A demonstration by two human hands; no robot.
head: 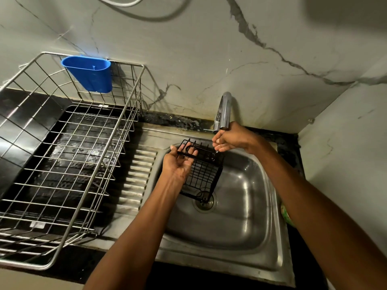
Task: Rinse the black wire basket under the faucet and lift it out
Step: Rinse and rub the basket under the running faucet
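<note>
Nearest, the left hand grips the black wire basket over the sink. Farther right, the right hand closes on the faucet. Rinsing looks unfinished; lifting out remains.

A large steel wire dish rack stands on the black counter left of the sink, over a dark drip tray. A blue plastic cup hangs on the rack's back rim against the veined marble wall. A grey hose loops across the wall above.
</note>
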